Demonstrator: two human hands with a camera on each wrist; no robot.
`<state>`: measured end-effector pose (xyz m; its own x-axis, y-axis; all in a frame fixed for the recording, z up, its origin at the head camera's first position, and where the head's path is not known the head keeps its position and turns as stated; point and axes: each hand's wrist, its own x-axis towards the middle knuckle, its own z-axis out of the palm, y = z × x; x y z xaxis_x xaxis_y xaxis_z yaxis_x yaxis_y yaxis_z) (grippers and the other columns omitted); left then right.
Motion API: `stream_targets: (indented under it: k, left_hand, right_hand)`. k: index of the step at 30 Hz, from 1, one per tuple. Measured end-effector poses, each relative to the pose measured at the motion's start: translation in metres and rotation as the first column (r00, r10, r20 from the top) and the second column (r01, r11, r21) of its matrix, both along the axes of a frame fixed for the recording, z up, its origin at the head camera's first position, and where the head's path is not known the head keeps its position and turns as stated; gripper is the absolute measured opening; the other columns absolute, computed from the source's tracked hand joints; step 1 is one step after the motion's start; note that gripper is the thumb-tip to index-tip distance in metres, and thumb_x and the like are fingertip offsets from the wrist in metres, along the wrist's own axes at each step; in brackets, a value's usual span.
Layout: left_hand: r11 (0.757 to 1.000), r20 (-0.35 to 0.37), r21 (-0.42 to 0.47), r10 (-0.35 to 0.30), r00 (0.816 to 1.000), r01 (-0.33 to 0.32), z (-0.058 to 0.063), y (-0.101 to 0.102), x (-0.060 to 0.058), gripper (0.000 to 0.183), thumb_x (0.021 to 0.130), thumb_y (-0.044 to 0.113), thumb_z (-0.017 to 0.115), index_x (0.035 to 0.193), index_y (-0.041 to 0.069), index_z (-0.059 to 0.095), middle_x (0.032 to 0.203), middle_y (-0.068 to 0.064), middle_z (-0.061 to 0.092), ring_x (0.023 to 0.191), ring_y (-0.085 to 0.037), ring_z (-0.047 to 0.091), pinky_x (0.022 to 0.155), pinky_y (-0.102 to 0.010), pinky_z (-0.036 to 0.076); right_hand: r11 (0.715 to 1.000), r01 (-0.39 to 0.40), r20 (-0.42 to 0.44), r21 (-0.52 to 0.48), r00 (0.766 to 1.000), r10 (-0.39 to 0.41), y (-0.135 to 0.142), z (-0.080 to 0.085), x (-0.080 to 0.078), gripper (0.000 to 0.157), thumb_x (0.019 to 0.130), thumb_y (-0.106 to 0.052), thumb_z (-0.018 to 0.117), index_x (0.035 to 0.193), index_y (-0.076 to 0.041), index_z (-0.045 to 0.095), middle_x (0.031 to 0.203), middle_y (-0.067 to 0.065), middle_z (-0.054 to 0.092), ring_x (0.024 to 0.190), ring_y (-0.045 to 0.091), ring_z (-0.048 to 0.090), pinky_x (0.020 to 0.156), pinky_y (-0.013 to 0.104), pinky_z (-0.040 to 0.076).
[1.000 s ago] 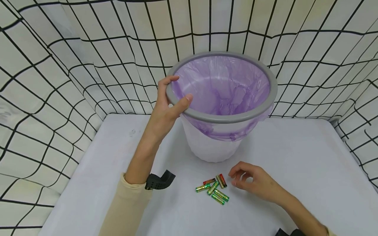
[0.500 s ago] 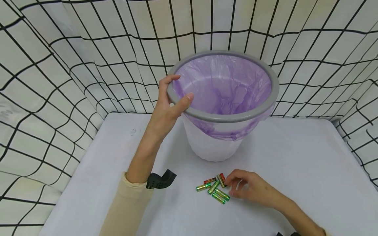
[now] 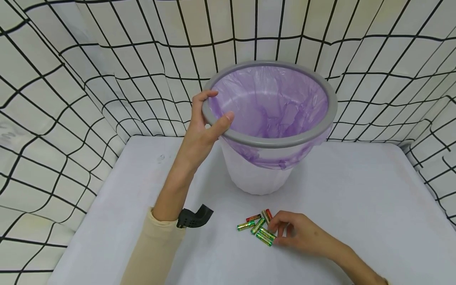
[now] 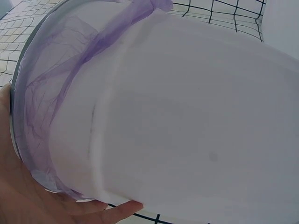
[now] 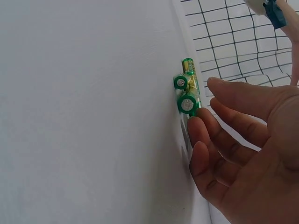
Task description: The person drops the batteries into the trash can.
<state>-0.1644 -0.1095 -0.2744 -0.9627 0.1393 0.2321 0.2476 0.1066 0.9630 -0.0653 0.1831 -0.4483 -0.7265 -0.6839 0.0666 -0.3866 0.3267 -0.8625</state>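
Note:
My left hand (image 3: 201, 130) grips the left side of the grey rim (image 3: 272, 143) of a wastebasket (image 3: 258, 180), thumb inside and other fingers around the outside. In the left wrist view its fingers lie along the white wall (image 4: 187, 116). A purple bin liner (image 3: 263, 103) covers the inside and folds over the rim. In front of the wastebasket lie several batteries: green-and-gold ones (image 3: 246, 225) and red-and-black ones (image 3: 253, 218). My right hand (image 3: 299, 233) is at the right edge of this pile, thumb apart from bent fingers, fingertips right beside the green batteries (image 5: 188, 103).
A white-covered table (image 3: 367, 198) carries everything. Black-lined grid netting (image 3: 153, 79) over white cloth surrounds it at the back and sides. A black strap piece (image 3: 194, 217) sits on the left wrist, above a beige sleeve (image 3: 156, 249).
My right hand has moved left and slightly toward me, from beside the red batteries to the green ones. The left hand and the wastebasket hold their place.

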Motion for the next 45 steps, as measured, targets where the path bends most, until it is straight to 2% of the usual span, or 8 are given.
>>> stream_targets:
  k: [7, 12, 19, 25, 30, 34, 41, 45]
  left_hand:
    - [1.0, -0.004, 0.006, -0.005, 1.0, 0.005, -0.0004, 0.0001, -0.0005, 0.068, 0.091, 0.043, 0.068, 0.149, 0.036, 0.033, 0.166, -0.005, 0.024, 0.138, -0.028, 0.05, 0.108, -0.055, 0.048]
    - [1.0, -0.003, 0.015, -0.007, 1.0, 0.007, -0.0002, 0.0004, -0.0008, 0.067, 0.092, 0.041, 0.067, 0.149, 0.035, 0.033, 0.165, -0.005, 0.025, 0.136, -0.027, 0.051, 0.107, -0.054, 0.048]
    - [1.0, 0.0, 0.015, -0.006, 1.0, 0.006, -0.0009, 0.0012, -0.0004, 0.065, 0.092, 0.042, 0.067, 0.147, 0.038, 0.033, 0.165, -0.004, 0.025, 0.137, -0.027, 0.05, 0.108, -0.054, 0.048]
    - [1.0, -0.007, 0.015, -0.006, 1.0, 0.006, -0.0016, 0.0011, -0.001, 0.065, 0.092, 0.042, 0.067, 0.148, 0.037, 0.033, 0.166, -0.004, 0.024, 0.137, -0.027, 0.049, 0.108, -0.054, 0.048]
    - [1.0, -0.008, 0.017, -0.005, 1.0, 0.005, -0.0015, 0.0011, -0.0015, 0.065, 0.092, 0.042, 0.066, 0.147, 0.037, 0.033, 0.165, -0.005, 0.026, 0.136, -0.027, 0.05, 0.107, -0.053, 0.048]
    - [0.999, -0.014, 0.031, -0.013, 1.0, 0.013, -0.0011, 0.0015, -0.002, 0.064, 0.092, 0.041, 0.066, 0.147, 0.036, 0.033, 0.164, -0.005, 0.026, 0.135, -0.027, 0.051, 0.106, -0.052, 0.049]
    - [0.999, -0.011, 0.029, -0.014, 1.0, 0.015, -0.0012, 0.0024, -0.0018, 0.065, 0.092, 0.042, 0.066, 0.147, 0.037, 0.033, 0.164, -0.005, 0.026, 0.135, -0.027, 0.051, 0.106, -0.052, 0.049]
    - [0.999, -0.007, 0.031, -0.011, 1.0, 0.011, -0.0013, 0.0017, -0.0014, 0.064, 0.092, 0.041, 0.066, 0.147, 0.037, 0.033, 0.164, -0.005, 0.027, 0.134, -0.027, 0.052, 0.104, -0.051, 0.049]
  right_hand:
    - [0.999, 0.015, 0.002, 0.036, 1.0, -0.015, -0.0034, -0.0036, 0.0008, 0.023, 0.091, -0.019, 0.08, 0.11, -0.016, 0.068, 0.099, -0.001, 0.071, 0.084, 0.0, 0.061, 0.07, 0.021, 0.052]
    - [0.997, 0.024, -0.035, 0.068, 0.999, -0.022, -0.0067, -0.0034, 0.002, 0.021, 0.09, -0.015, 0.08, 0.107, -0.016, 0.068, 0.099, -0.004, 0.07, 0.083, -0.002, 0.06, 0.07, 0.022, 0.052]
    - [0.993, 0.039, -0.065, 0.111, 0.997, -0.032, -0.0086, -0.004, 0.0026, 0.023, 0.087, -0.008, 0.082, 0.104, -0.017, 0.069, 0.097, -0.007, 0.069, 0.083, -0.002, 0.059, 0.072, 0.021, 0.053]
    - [0.983, 0.067, -0.056, 0.17, 0.997, -0.058, -0.0099, -0.0021, 0.002, 0.023, 0.086, -0.009, 0.083, 0.105, -0.018, 0.072, 0.096, -0.01, 0.069, 0.084, -0.002, 0.059, 0.075, 0.021, 0.054]
    - [0.98, 0.066, -0.083, 0.188, 0.995, -0.051, -0.0105, -0.0019, 0.0021, 0.023, 0.086, -0.007, 0.083, 0.105, -0.019, 0.075, 0.096, -0.011, 0.068, 0.084, -0.002, 0.059, 0.076, 0.02, 0.055]
    - [0.985, 0.07, -0.108, 0.159, 0.993, -0.053, -0.009, -0.0035, 0.0013, 0.023, 0.086, -0.005, 0.081, 0.104, -0.019, 0.076, 0.095, -0.012, 0.069, 0.082, -0.003, 0.059, 0.075, 0.02, 0.055]
    - [0.995, 0.096, -0.08, 0.035, 0.992, -0.093, -0.0031, -0.0031, -0.0025, 0.026, 0.084, 0.0, 0.08, 0.104, -0.017, 0.077, 0.093, -0.008, 0.07, 0.08, -0.003, 0.061, 0.074, 0.023, 0.057]
    - [0.994, 0.111, -0.081, 0.016, 0.991, -0.109, -0.0012, -0.0013, -0.0057, 0.028, 0.085, 0.0, 0.08, 0.106, -0.018, 0.077, 0.095, -0.008, 0.071, 0.081, -0.002, 0.063, 0.075, 0.023, 0.058]
